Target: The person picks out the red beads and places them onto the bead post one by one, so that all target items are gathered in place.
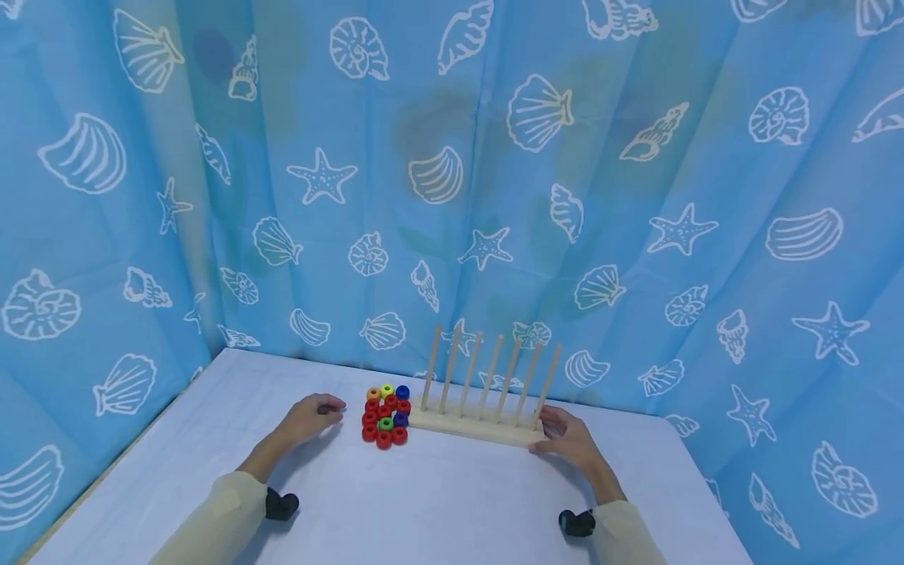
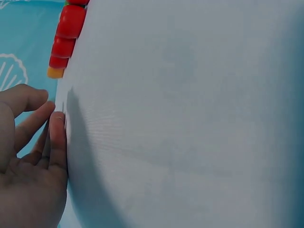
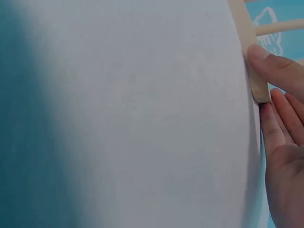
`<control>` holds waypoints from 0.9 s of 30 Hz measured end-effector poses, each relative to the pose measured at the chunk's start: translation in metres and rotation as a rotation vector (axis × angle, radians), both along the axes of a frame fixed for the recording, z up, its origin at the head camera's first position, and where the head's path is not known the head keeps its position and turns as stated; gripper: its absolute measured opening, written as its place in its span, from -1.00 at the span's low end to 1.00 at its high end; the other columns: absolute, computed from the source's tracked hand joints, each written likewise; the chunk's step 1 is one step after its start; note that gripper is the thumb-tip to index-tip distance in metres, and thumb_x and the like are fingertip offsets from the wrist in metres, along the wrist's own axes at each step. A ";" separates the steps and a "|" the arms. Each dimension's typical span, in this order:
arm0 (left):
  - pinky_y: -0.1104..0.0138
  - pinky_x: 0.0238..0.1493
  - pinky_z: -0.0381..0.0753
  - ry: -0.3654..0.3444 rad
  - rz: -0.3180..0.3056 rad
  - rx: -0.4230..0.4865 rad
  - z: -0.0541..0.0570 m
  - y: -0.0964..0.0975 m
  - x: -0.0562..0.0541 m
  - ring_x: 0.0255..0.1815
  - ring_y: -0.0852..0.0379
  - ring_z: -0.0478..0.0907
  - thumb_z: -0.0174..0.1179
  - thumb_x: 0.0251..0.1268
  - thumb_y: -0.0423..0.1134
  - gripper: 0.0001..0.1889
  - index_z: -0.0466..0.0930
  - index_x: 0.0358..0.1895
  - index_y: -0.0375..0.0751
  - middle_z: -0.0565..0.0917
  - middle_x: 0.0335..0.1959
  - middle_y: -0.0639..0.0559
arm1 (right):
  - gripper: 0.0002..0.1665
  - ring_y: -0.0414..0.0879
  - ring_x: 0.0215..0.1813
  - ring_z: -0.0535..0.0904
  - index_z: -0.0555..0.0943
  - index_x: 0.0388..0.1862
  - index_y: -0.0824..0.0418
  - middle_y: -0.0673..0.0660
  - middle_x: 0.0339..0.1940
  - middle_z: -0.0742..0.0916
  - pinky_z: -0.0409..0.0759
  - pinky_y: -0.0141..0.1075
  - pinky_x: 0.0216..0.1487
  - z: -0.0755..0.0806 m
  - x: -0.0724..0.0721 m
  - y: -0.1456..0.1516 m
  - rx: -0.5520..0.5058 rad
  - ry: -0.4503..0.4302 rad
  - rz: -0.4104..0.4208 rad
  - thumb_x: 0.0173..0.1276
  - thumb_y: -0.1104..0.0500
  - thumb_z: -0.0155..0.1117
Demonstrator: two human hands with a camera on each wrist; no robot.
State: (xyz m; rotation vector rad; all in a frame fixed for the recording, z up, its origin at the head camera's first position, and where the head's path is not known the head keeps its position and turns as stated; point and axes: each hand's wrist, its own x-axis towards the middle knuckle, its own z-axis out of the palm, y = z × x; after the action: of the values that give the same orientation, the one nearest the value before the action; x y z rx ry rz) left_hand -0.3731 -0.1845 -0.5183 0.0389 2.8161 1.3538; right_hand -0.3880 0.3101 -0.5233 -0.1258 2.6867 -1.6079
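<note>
A wooden peg rack stands on the table, with a row of several upright pegs along its flat base. My right hand grips the right end of that base; in the right wrist view the thumb lies on the front of the wooden base and the fingers reach round its end. Beside the rack's left end sits a cluster of round beads, mostly red, with some blue, green, yellow and orange. Left of the beads, my left hand is held with loosely bent fingers and nothing in them. Red beads show past its fingertips.
The table has a white covering. A blue curtain with white shell and starfish prints hangs close behind the rack and along both sides. A black device is strapped at the left wrist, another device at the right.
</note>
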 end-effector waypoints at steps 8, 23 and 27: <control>0.01 0.08 0.57 0.013 0.002 -0.005 -0.003 0.001 0.002 0.04 -0.07 0.53 0.20 0.33 -0.24 -0.71 0.62 0.07 -0.21 0.62 -0.02 -0.06 | 0.04 0.19 0.41 0.33 0.33 0.40 0.27 0.32 0.38 0.44 0.40 -0.16 0.30 -0.006 -0.002 0.005 -0.104 -0.025 0.005 -0.08 0.28 0.62; 0.12 -0.02 0.64 0.048 0.027 0.025 0.004 0.035 -0.008 -0.03 -0.01 0.57 0.23 0.32 -0.26 -0.74 0.61 0.05 -0.18 0.63 -0.03 -0.04 | 0.04 0.18 0.41 0.33 0.32 0.42 0.24 0.30 0.39 0.44 0.41 -0.15 0.28 -0.010 -0.005 0.009 -0.056 -0.024 -0.001 -0.06 0.22 0.62; 0.07 0.07 0.60 0.088 0.027 0.018 0.006 0.042 -0.012 0.03 -0.04 0.56 0.22 0.30 -0.35 -0.73 0.60 0.05 -0.20 0.62 0.00 -0.08 | 0.05 0.19 0.41 0.33 0.32 0.42 0.25 0.31 0.39 0.44 0.42 -0.16 0.28 -0.010 -0.007 0.007 -0.062 -0.026 0.001 -0.07 0.23 0.63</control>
State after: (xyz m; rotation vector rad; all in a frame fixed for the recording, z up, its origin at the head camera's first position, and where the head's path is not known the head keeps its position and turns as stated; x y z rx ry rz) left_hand -0.3848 -0.1425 -0.5124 0.0626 2.8862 1.4173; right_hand -0.3945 0.3167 -0.5331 -0.1055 2.6179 -1.6809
